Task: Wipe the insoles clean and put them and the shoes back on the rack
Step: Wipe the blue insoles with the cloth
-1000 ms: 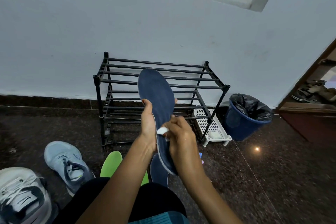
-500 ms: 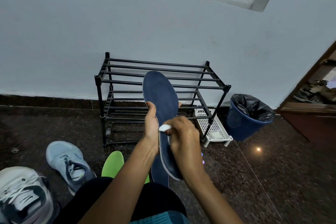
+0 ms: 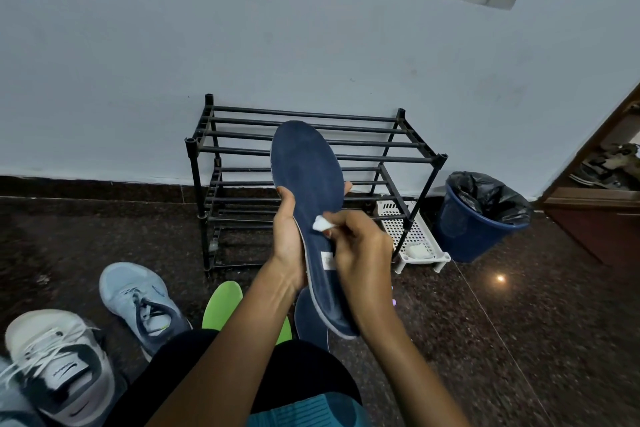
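My left hand (image 3: 288,239) grips a dark blue insole (image 3: 306,170) around its middle, holding it upright in front of the black shoe rack (image 3: 367,146). Pressed against the insole's face is a small white wipe (image 3: 322,224), pinched in my right hand (image 3: 360,253). A second blue insole (image 3: 308,317) and a green insole (image 3: 221,305) lie on the floor below, partly hidden by my arms and knee. At the lower left stand a light blue sneaker (image 3: 138,298) and a white and grey sneaker (image 3: 55,360).
A blue bin with a black liner (image 3: 478,218) stands right of the rack. Between them sits a small white perforated stand (image 3: 412,236). A wooden cabinet with sandals (image 3: 609,166) is at the far right. The floor is dark polished stone.
The insole has shifted slightly right and lower in my left hand. My right hand with the wipe has slid a little along the insole's face.
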Demonstrator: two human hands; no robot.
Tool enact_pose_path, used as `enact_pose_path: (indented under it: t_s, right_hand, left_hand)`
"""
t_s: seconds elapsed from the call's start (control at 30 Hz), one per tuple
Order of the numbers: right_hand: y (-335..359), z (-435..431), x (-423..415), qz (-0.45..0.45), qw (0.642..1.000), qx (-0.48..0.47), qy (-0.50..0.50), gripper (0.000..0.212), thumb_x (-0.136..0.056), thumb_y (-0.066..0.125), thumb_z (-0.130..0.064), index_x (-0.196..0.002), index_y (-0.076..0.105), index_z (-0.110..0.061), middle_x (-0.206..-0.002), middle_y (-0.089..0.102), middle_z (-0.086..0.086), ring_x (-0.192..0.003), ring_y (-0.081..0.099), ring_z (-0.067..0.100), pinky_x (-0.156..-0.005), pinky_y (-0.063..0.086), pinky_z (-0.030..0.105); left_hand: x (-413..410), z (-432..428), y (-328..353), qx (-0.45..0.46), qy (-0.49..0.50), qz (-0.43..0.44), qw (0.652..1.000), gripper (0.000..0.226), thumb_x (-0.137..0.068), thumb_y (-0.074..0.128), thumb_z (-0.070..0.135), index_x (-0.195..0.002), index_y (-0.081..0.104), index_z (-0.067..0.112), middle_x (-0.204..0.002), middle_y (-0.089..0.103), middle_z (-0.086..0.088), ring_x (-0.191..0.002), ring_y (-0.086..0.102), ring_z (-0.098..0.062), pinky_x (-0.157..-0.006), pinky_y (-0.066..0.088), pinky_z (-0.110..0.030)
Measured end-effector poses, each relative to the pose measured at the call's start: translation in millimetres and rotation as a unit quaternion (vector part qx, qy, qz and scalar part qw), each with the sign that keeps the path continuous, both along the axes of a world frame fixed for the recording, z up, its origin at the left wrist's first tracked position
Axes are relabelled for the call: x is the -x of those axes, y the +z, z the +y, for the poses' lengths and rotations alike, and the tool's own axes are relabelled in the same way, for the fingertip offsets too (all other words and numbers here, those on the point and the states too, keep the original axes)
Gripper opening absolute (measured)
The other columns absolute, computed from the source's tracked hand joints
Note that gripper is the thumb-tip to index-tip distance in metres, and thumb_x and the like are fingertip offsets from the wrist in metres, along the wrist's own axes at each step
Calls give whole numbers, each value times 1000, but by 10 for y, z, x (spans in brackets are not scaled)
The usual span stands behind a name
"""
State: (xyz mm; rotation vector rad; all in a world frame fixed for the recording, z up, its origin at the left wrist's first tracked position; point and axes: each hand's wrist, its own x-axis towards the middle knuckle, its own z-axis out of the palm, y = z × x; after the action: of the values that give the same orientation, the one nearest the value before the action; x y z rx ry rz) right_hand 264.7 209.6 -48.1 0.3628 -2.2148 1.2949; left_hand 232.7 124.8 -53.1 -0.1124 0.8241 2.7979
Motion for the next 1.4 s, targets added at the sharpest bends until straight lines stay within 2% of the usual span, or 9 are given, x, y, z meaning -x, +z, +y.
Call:
enact_pose_path:
  t_s: [0.13, 0.27, 0.43, 0.6, 0.8, 0.9, 1.2, 1.3, 1.4]
  right_hand:
    - [-66, -59, -120, 23, 997, -63, 28, 20, -76, 54, 4, -85, 69, -5, -83, 66, 5, -80, 61, 21, -76, 43, 18]
    - [6, -52, -27, 34, 998, -58, -5, 21, -75, 53, 7, -85, 69, -3, -82, 66, 7, -78, 61, 22, -72, 41, 16]
    - [88, -41, 167, 26, 999, -31, -19, 21, -75, 51, 11, -84, 67, 2, -83, 65, 12, -79, 62, 26, -72, 44, 21]
    - [36, -71, 27, 18, 999, -45, 11, 23, -74, 48, 4, -83, 68, -2, -81, 64, 9, -77, 60, 22, -71, 44, 22]
    - [-25, -88, -151, -13, 998, -36, 54, 20, -72, 54, 6, -81, 69, -5, -79, 66, 6, -76, 60, 15, -74, 41, 10]
    - [-26, -80, -157, -19, 998, -27, 60, 20, -71, 56, 9, -78, 69, -5, -77, 67, 6, -74, 58, 9, -77, 34, 0]
    - [81, -140, 16, -8, 999, -32, 34, 25, -74, 52, 17, -76, 66, -3, -78, 61, 8, -72, 55, 8, -66, 41, 13]
    - [60, -114, -23, -11, 998, -44, 43, 27, -74, 51, 15, -79, 68, -5, -80, 62, 5, -75, 58, 13, -67, 43, 17]
    - [40, -77, -111, -16, 997, -47, 66, 29, -75, 54, 14, -79, 70, -10, -82, 64, 1, -77, 57, 7, -72, 41, 9]
  left_hand:
    - [38, 12, 4, -36, 15, -6, 999, 78, -91, 24, 63, -134, 44, 1, -124, 57, -16, -68, 65, -17, -59, 54, -21]
    - [48, 37, -34, -18, -2, 5, 1000, 85, -89, 23, 65, -138, 39, -2, -141, 43, -19, -111, 55, -23, -90, 50, -26]
    - [-5, 87, -49, -23, -34, -3, 999, 84, -89, 22, 68, -133, 47, 1, -136, 50, -18, -116, 56, -25, -88, 53, -31]
    - [18, 56, -59, -14, -13, -12, 1000, 82, -90, 20, 67, -116, 61, 1, -130, 56, -18, -103, 63, -22, -83, 54, -24]
    - [110, 25, -31, -51, 20, -20, 998, 79, -91, 24, 62, -138, 40, 2, -105, 64, -14, -53, 63, -15, -46, 49, -18]
    - [132, 21, -34, -42, 32, -26, 998, 74, -92, 24, 62, -132, 47, 4, -101, 67, -13, -55, 63, -17, -47, 49, -18]
    - [35, 73, -33, -72, 4, -30, 997, 78, -85, 37, 60, -131, 42, -3, -73, 61, -2, -60, 64, -8, -54, 52, -16]
    - [51, 45, -64, -55, -7, -33, 998, 92, -80, 38, 66, -142, 32, -3, -97, 62, -5, -74, 65, -12, -59, 55, -20]
    - [80, 14, -24, -42, 5, -41, 998, 79, -89, 28, 65, -131, 47, 0, -125, 57, -14, -81, 63, -17, -61, 55, -20]
